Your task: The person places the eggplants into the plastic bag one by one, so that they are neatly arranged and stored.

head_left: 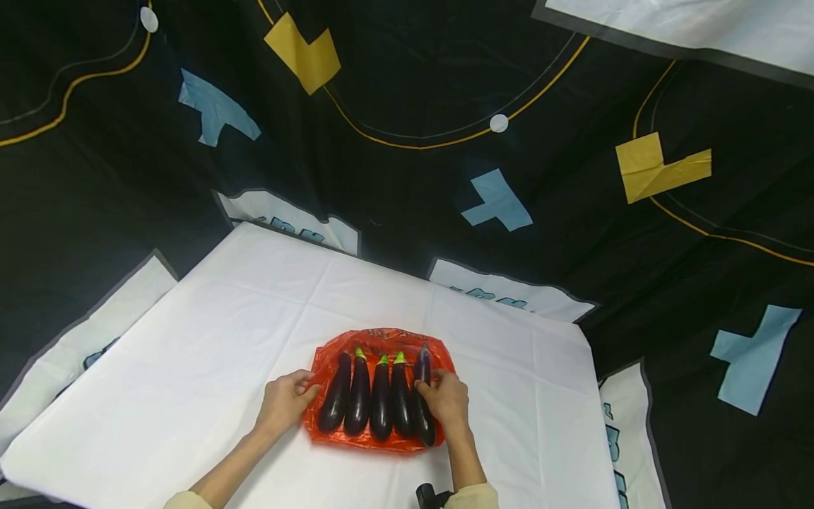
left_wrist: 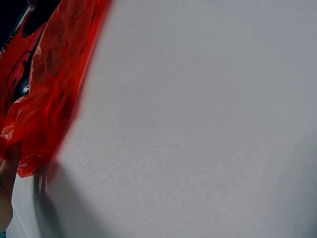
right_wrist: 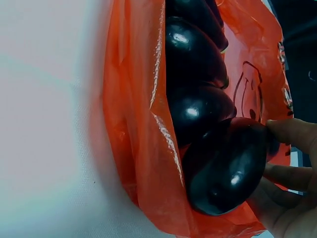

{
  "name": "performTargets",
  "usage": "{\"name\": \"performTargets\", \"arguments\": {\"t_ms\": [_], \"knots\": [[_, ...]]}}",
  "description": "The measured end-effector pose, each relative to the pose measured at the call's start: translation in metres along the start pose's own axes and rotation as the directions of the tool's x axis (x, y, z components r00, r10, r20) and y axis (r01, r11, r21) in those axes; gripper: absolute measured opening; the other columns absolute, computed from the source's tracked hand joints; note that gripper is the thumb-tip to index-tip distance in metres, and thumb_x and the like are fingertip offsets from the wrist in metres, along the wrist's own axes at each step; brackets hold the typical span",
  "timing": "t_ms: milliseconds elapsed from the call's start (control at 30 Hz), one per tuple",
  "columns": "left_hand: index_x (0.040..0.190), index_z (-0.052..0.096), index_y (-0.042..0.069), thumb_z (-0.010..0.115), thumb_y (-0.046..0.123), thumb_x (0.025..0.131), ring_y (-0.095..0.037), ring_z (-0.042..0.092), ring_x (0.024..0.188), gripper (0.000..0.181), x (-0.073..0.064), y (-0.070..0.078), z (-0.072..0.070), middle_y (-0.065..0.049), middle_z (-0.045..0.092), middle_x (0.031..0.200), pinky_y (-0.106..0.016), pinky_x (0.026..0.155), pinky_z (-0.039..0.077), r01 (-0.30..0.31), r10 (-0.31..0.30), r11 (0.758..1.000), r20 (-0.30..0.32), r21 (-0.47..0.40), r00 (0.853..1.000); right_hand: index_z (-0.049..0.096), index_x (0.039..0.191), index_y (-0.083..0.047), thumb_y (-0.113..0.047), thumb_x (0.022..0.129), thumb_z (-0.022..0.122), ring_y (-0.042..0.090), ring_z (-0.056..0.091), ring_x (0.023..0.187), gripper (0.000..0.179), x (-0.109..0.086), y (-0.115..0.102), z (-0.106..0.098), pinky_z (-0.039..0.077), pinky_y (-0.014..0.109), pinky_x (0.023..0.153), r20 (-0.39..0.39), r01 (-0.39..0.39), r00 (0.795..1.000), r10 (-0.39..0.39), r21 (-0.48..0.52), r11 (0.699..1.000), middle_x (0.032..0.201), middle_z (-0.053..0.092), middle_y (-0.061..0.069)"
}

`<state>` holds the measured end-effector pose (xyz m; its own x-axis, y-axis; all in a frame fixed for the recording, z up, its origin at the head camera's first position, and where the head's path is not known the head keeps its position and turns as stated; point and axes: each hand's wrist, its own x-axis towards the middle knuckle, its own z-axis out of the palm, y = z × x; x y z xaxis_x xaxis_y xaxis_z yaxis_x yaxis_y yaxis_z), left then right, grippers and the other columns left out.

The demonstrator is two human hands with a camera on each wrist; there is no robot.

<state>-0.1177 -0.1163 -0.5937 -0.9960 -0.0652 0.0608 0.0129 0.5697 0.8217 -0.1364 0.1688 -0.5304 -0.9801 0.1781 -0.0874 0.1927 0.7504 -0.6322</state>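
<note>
A red plastic bag [head_left: 410, 339] lies spread on the white-covered table, with several dark purple eggplants [head_left: 358, 396] side by side on it. My left hand [head_left: 284, 401] pinches the bag's left edge; in the left wrist view only part of the hand [left_wrist: 6, 186] shows beside the crumpled red plastic [left_wrist: 59, 84]. At the right end of the row, my right hand [head_left: 447, 401] grips the outermost eggplant [head_left: 424, 420] around its upper half. The right wrist view shows thumb and fingers [right_wrist: 292, 173] on that eggplant [right_wrist: 223, 168], its rounded end resting inside the bag's front fold [right_wrist: 133, 124].
The white tablecloth [head_left: 502, 396] extends around the bag on all sides. Behind the table hangs a black cloth [head_left: 394, 71] with yellow and blue patches. A small black device [head_left: 429, 496] sits at my right wrist.
</note>
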Motion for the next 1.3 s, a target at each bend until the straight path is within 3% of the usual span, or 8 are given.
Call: {"name": "performTargets", "arguments": {"t_ms": [367, 633, 900, 1300], "knots": [[0.096, 0.07, 0.002, 0.074, 0.007, 0.081, -0.011, 0.061, 0.067, 0.016, 0.002, 0.0, 0.001, -0.003, 0.069, 0.077, -0.025, 0.061, 0.049, -0.003, 0.003, 1.0, -0.006, -0.004, 1.0, 0.068, 0.104, 0.0, -0.024, 0.08, 0.076, 0.018, 0.053, 0.064, 0.035, 0.002, 0.0, 0.003, 0.047, 0.034, 0.059, -0.025, -0.058, 0.998, 0.058, -0.018, 0.998, 0.066, 0.055, 0.001], [0.095, 0.071, 0.001, 0.074, 0.008, 0.08, -0.012, 0.063, 0.069, 0.017, 0.002, -0.001, 0.001, -0.004, 0.069, 0.077, -0.028, 0.062, 0.051, -0.008, 0.008, 1.0, -0.017, 0.002, 1.0, 0.068, 0.095, -0.001, -0.022, 0.08, 0.076, 0.02, 0.051, 0.065, 0.027, 0.004, 0.001, 0.006, 0.044, 0.035, 0.059, -0.062, -0.061, 0.996, 0.059, -0.03, 0.998, 0.064, 0.051, 0.001], [0.095, 0.071, 0.002, 0.075, 0.008, 0.08, -0.013, 0.064, 0.07, 0.017, 0.002, 0.0, 0.001, -0.004, 0.069, 0.078, -0.028, 0.063, 0.051, -0.011, 0.011, 1.0, -0.018, 0.002, 1.0, 0.068, 0.102, 0.002, -0.022, 0.08, 0.076, 0.02, 0.053, 0.064, 0.033, 0.008, 0.003, 0.011, 0.047, 0.038, 0.059, -0.057, -0.056, 0.997, 0.053, -0.064, 0.996, 0.066, 0.055, 0.004], [0.098, 0.07, 0.001, 0.074, 0.008, 0.081, -0.013, 0.063, 0.07, 0.018, 0.002, 0.004, -0.001, -0.005, 0.069, 0.079, -0.027, 0.062, 0.051, 0.01, -0.01, 1.0, 0.001, -0.005, 1.0, 0.066, 0.079, -0.001, -0.023, 0.077, 0.078, 0.026, 0.056, 0.063, 0.025, 0.01, 0.002, 0.014, 0.047, 0.044, 0.06, -0.069, -0.018, 0.998, 0.007, -0.153, 0.988, 0.065, 0.058, 0.007]]}}
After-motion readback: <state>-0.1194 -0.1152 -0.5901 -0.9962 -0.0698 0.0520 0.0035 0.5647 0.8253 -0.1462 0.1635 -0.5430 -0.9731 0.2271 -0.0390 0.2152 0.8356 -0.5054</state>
